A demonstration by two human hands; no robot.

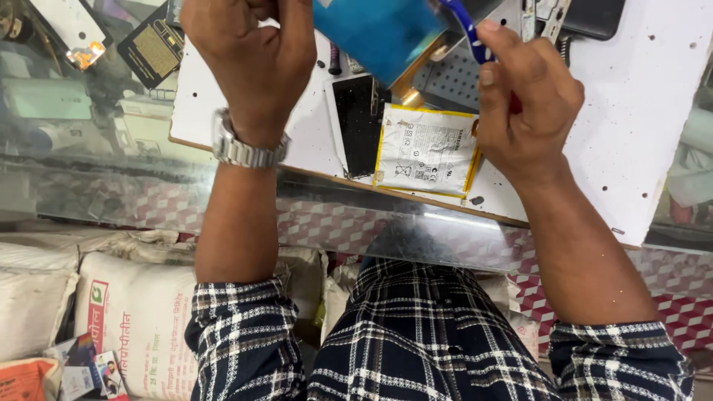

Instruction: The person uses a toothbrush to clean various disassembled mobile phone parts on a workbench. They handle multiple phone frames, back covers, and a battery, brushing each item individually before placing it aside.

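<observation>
Both of my hands are working at the top of the view, above a white board (639, 111) that is lying on the glass desk (111, 186). My left hand (249, 56), with a metal watch (245, 151) on its wrist, is curling around the left edge of a blue phone panel (375, 33) and holding it up over the board. My right hand (523, 100) is pinching a thin blue tool (466, 30) between thumb and fingers, its tip touching the panel's right edge. Directly below the panel, a flat white battery with yellow edging (425, 151) is lying on the board, just beside my right hand. A dark rectangular part (356, 122) is lying to the battery's left, touching or nearly touching it. Further left, off the board, a black and gold circuit piece (152, 48) is sitting on the glass. My checked sleeves (238, 334) are showing at the bottom.
</observation>
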